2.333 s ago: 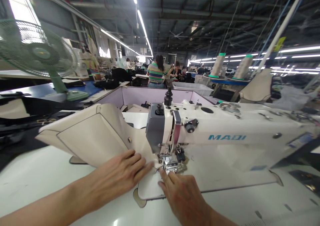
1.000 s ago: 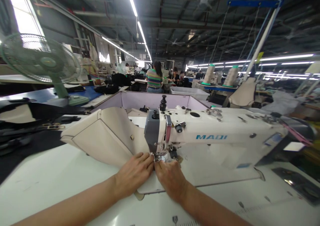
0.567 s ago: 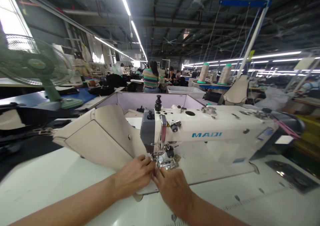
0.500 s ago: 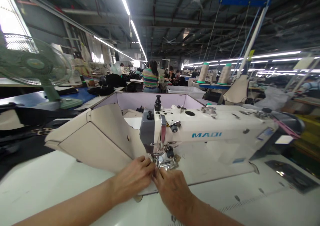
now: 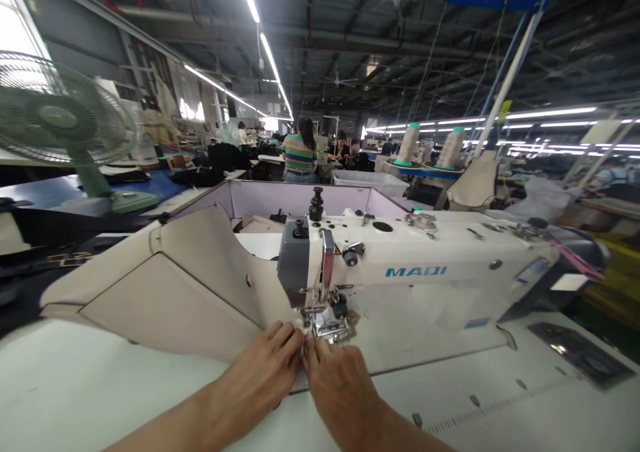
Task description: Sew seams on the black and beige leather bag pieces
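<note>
A white MAQI sewing machine (image 5: 430, 259) stands on a white table (image 5: 90, 392). A cream bag panel (image 5: 165, 299) with stitched edges lies to the left of the needle and runs under the presser foot (image 5: 327, 329). My left hand (image 5: 263, 372) presses on the panel's edge just in front of the foot, fingers together and curled. My right hand (image 5: 340, 385) sits beside it, fingertips pinching the same edge right at the foot. The two hands touch each other.
A green fan (image 5: 65, 119) stands at the back left on a dark bench. A lilac bin (image 5: 300, 199) sits behind the machine. Two thread cones (image 5: 430, 145) rise on a stand at the right. Other people work in the distance, one in a striped shirt (image 5: 299, 152).
The cream panel has slid left and toward me across the table. Both hands have drawn back a little from the presser foot, staying together on the edge.
</note>
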`<act>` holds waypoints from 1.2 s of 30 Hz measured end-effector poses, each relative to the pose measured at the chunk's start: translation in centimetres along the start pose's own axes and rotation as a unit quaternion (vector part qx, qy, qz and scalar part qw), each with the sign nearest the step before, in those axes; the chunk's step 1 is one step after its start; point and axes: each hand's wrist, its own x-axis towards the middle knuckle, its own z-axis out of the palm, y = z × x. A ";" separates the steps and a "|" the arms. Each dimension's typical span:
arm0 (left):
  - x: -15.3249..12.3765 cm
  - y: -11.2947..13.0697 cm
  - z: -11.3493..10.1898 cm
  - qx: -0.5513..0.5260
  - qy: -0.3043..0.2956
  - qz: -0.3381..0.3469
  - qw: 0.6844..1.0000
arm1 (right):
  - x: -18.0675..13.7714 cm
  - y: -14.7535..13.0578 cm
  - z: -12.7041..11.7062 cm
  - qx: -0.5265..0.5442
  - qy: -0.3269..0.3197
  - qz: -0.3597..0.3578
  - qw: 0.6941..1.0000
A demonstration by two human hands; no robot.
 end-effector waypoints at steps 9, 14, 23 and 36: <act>0.1 -0.3 0.9 -0.029 0.027 -0.009 0.999 | 0.0 -0.2 0.5 0.001 -0.002 0.009 1.000; 0.1 -0.3 1.5 -0.055 0.007 -0.040 0.998 | 0.8 -0.3 0.0 0.007 -0.019 0.004 1.000; 0.5 -0.4 1.7 -0.085 0.021 -0.066 0.994 | 0.4 -0.3 0.8 0.003 -0.032 0.025 0.999; 0.8 -0.5 2.1 -0.084 0.030 -0.079 0.993 | 0.3 -0.1 0.8 0.002 -0.019 0.022 1.000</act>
